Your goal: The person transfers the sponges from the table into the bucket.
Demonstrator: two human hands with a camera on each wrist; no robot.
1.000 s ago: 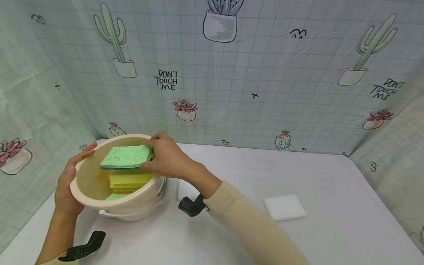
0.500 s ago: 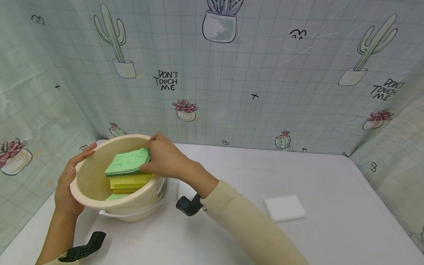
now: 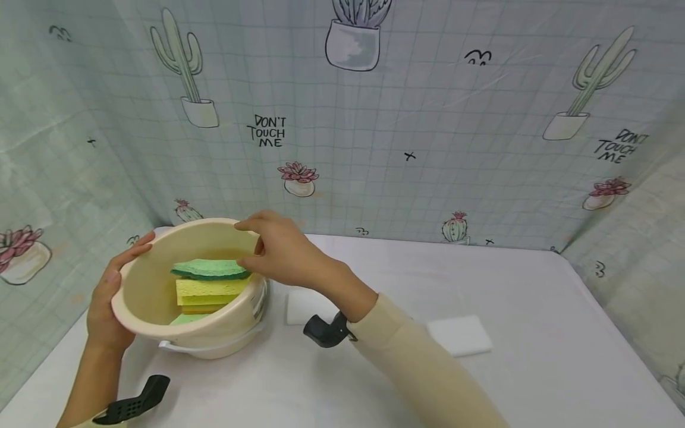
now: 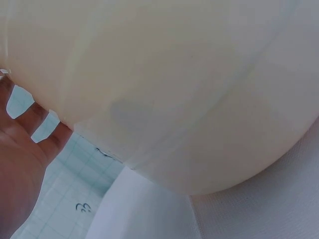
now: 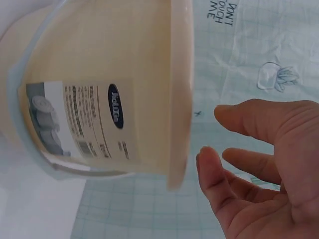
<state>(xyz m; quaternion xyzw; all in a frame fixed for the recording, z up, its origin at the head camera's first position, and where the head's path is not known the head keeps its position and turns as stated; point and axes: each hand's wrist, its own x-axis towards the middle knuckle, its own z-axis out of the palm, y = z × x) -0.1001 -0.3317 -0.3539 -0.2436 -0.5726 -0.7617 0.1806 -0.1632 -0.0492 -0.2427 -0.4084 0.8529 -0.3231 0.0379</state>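
Observation:
A cream plastic bucket is tilted with its mouth toward the head camera. My left hand holds it at the left, fingers along the rim; in the left wrist view, the fingers meet the outer wall. Inside, a green sponge lies bent on top of yellow sponges, with more light green below. My right hand hovers at the bucket's right rim, fingers spread from the thumb. In the right wrist view, nothing sits between the right hand's fingertips, just outside the rim.
A white handle hangs along the bucket's front, and a printed label marks its side. Two white pads lie on the white table. A cactus-print curtain surrounds the table's back and sides.
The green sponge has lowered from my right hand's grip onto the yellow sponges and now lies bent. My right hand has let go and shifted slightly right. The left hand stays on the bucket.

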